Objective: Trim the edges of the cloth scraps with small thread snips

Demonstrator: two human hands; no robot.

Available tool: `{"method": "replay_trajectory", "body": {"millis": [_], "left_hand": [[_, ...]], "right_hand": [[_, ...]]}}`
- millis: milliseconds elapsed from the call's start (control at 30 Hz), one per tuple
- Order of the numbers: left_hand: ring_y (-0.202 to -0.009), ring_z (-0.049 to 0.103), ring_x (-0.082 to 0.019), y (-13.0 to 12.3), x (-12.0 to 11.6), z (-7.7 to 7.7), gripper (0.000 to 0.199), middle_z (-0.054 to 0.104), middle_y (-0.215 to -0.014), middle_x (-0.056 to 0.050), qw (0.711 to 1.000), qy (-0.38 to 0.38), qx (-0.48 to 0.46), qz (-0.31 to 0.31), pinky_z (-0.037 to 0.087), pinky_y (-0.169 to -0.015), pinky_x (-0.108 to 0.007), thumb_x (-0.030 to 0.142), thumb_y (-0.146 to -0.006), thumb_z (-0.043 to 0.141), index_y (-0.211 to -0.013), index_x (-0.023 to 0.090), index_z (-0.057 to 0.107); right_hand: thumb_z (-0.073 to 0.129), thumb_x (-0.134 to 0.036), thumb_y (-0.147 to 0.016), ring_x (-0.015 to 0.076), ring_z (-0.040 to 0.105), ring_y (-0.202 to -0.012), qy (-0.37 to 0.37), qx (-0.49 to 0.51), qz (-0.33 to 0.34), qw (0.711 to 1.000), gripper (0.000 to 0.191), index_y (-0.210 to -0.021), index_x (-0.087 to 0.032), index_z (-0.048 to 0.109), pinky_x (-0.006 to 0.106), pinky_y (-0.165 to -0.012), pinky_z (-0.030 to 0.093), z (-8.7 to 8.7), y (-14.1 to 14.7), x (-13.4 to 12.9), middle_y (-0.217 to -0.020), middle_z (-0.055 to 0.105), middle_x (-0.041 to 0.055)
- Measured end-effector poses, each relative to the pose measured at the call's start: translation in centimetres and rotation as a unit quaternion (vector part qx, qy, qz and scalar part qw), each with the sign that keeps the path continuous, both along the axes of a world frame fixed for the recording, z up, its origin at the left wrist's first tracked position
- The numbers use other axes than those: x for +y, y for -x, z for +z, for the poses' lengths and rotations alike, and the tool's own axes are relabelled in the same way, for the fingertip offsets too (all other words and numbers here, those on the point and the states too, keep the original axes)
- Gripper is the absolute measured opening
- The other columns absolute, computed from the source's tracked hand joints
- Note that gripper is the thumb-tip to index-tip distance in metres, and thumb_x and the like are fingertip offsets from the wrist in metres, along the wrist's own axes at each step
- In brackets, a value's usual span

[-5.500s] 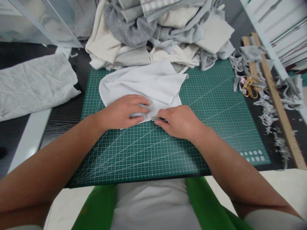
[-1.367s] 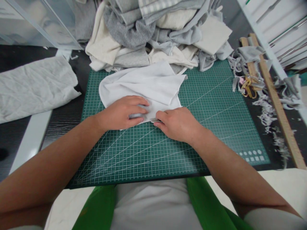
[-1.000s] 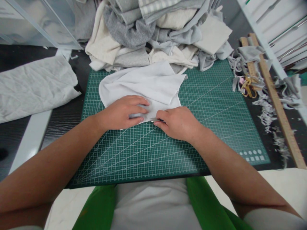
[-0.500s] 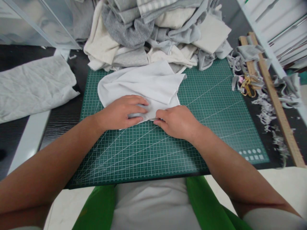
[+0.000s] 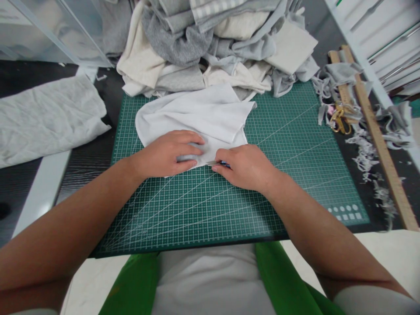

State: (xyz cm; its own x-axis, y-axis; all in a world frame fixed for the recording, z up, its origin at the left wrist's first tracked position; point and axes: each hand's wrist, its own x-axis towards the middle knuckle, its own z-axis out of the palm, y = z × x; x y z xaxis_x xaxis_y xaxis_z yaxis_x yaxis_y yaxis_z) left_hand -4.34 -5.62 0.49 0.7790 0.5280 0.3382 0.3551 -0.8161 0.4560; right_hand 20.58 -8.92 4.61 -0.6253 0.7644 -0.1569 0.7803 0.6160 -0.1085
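A pale grey-white piece of cloth (image 5: 197, 113) lies folded and loosely creased on the green cutting mat (image 5: 197, 210). My left hand (image 5: 170, 151) rests flat on its near part, fingers spread and pointing right. Just to the right, my right hand (image 5: 244, 166) is closed around a small cutter that looks like thread snips (image 5: 225, 164). Its silver tip points left and touches or nearly touches the cloth's near edge. A bit of blue shows between thumb and forefinger; my fingers hide the rest.
Behind the cloth rises a heap of grey and cream fabrics (image 5: 183, 41). Another folded grey cloth (image 5: 49, 118) lies at left. On the right are gold-handled scissors (image 5: 340, 120), wooden rulers (image 5: 380, 140) and fabric scraps (image 5: 364, 148). Translucent bins (image 5: 59, 30) stand at the far left.
My right hand has shifted slightly, and more of the cutter, including its blue part, now shows between the fingers. The left hand and cloth stay nearly in place.
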Motion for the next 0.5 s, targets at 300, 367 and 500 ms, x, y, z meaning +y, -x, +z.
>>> {"method": "replay_trajectory", "body": {"millis": [300,367,500], "left_hand": [[-0.123,0.059,-0.024,-0.07,-0.04,0.10,0.020,0.064,-0.128,-0.009,1.000,0.003,0.008,-0.001,0.047,-0.108,-0.042,0.027,-0.090,0.063,-0.108,0.020,0.068],[-0.123,0.058,-0.023,-0.06,-0.07,0.17,0.020,0.064,-0.129,-0.009,1.000,0.005,0.016,0.002,0.046,-0.108,-0.041,0.027,-0.091,0.062,-0.109,0.020,0.068],[-0.124,0.058,-0.022,0.00,-0.12,0.17,0.020,0.063,-0.129,-0.008,1.000,0.007,0.018,0.006,0.046,-0.109,-0.039,0.028,-0.091,0.062,-0.109,0.021,0.068]], "right_hand": [[0.043,-0.046,-0.098,0.0226,0.067,-0.072,-0.030,-0.015,0.011,0.999,0.030,-0.099,-0.023,0.064,0.030,-0.057,0.025,-0.09,0.16,-0.18,-0.081,0.074,0.0032],[0.043,-0.046,-0.098,0.0230,0.067,-0.072,-0.034,-0.018,0.011,0.999,0.030,-0.100,-0.024,0.064,0.030,-0.057,0.025,-0.20,0.16,-0.14,-0.081,0.074,0.0034],[0.044,-0.045,-0.098,0.0230,0.066,-0.072,-0.034,-0.025,0.011,0.999,0.030,-0.102,-0.024,0.065,0.030,-0.058,0.026,-0.29,0.27,-0.06,-0.080,0.074,0.0043]]}}
